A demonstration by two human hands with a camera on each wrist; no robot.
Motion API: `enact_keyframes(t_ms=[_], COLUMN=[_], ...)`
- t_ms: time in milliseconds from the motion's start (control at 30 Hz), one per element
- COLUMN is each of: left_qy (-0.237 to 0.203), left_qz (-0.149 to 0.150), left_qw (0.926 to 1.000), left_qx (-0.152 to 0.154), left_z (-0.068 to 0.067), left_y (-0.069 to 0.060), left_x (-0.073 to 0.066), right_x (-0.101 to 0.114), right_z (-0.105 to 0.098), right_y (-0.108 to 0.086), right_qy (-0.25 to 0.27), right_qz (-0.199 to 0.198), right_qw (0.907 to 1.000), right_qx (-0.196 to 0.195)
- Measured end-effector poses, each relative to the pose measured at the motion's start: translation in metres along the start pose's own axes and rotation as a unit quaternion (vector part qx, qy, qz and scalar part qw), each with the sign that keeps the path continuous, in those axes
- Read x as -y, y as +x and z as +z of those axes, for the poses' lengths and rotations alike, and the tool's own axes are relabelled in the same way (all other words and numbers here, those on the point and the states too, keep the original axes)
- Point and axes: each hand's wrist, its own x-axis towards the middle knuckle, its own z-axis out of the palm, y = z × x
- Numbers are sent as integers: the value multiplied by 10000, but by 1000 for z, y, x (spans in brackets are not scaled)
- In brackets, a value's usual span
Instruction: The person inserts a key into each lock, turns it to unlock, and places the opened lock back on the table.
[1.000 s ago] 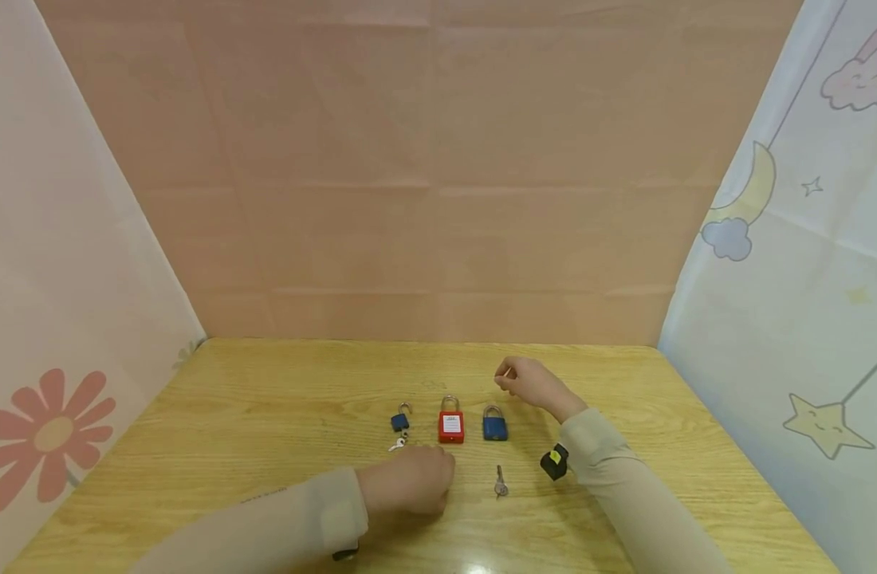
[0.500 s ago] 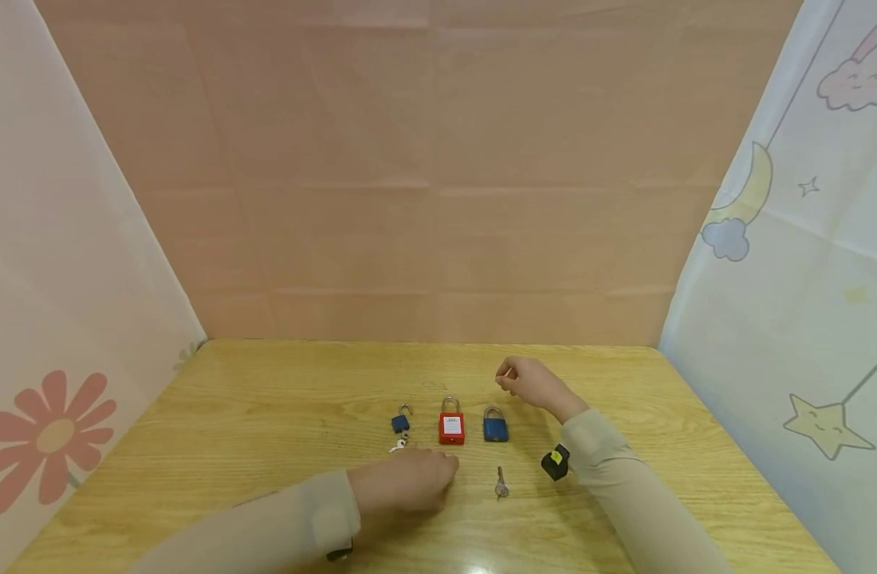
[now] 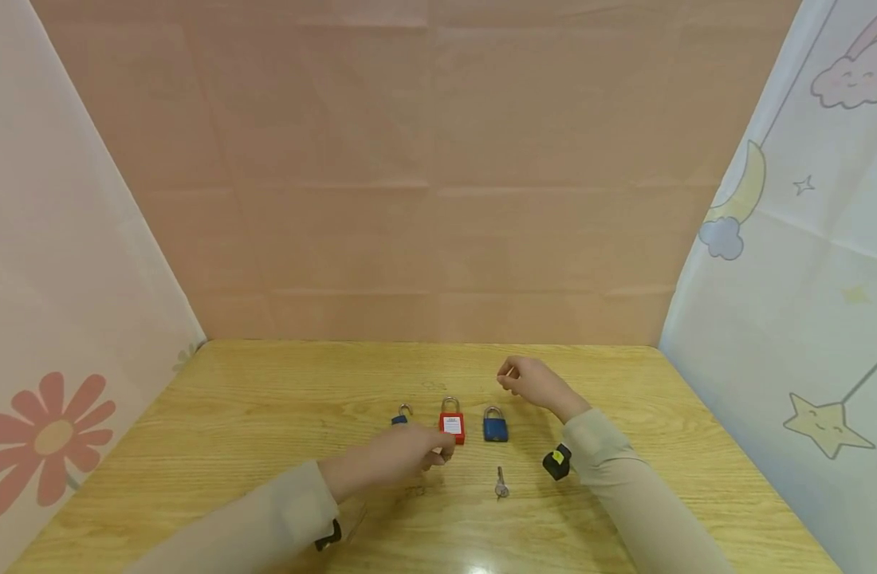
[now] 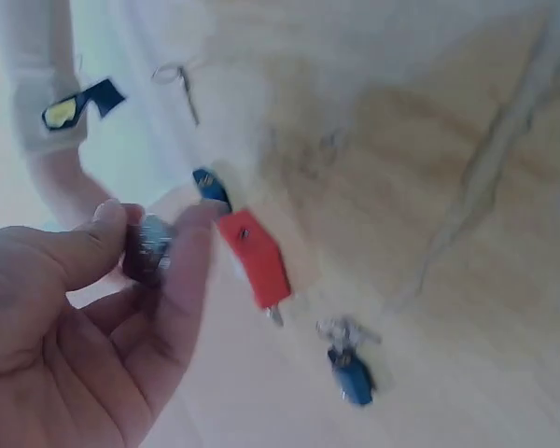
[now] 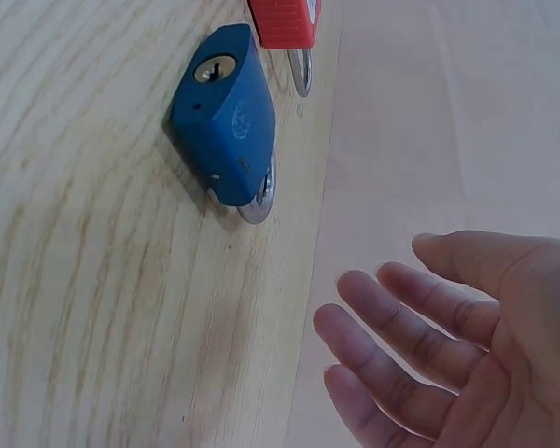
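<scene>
My left hand (image 3: 395,456) hovers over the table before the padlocks. In the left wrist view its thumb and fingers pinch a small dark, silvery thing (image 4: 147,250), too blurred to name. In the head view the hand covers the lower part of a small blue padlock (image 3: 399,418) with an open shackle; keys (image 4: 345,330) show at its base in the left wrist view. A red padlock (image 3: 451,429) with a white label lies in the middle, and a larger blue padlock (image 3: 495,430) lies right of it. Beyond that, my right hand (image 3: 537,384) is empty, fingers loosely bent.
Nearer me, below the larger blue padlock, lies a key (image 3: 501,482) on a ring. The wooden table (image 3: 288,399) ends at a pinkish backdrop (image 3: 431,199). Printed white sheets hang at left (image 3: 80,239) and right (image 3: 790,303).
My left hand has moved slightly away from me and left, now hiding the keys and part of the small blue padlock. The right hand and the padlocks stay put.
</scene>
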Motion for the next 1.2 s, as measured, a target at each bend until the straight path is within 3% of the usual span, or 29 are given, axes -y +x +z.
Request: enact_keyframes(t_ms=[133,233,367,467,600,833,1033,1133,1200], left_qy=[-362,-948,-2165,-2639,-2720,-2084,-2257,-2715,-3178], left_qz=[-92,-422,-893,-1044,-1203,-1386,-1361,-1376,-1409], left_qw=[9987,9933,9699,9555,9498,9628,9589,9467,9319], left_qx=[-342,-508,-664,-808,-972,-1019,-1052,-1053,-1036], left_z=[-14,-23,-29,-30,-29,-24,-23,-22,-21], left_y=[-6,-9,-10,-11,-15,-20,-22,-22,-21], left_x=[6,10,18,26,36,47,53,59,62], right_x=[0,0,0,0,1,1,2,3,3], right_z=[0,-1,-1,-1,-2,-3,-3,-3,-3], right_y=[0,0,0,0,0,0,0,0,-1], right_qy=[16,23,22,18,6,-28,-39,-45,-40], right_qz=[-6,-2,17,-5,-16,-19,-66,-58,-31], right_qw=[10000,10000,10000,10000,10000,10000,10000,10000,10000], right_qx=[-6,-4,-8,5,30,-4,7,4,-4])
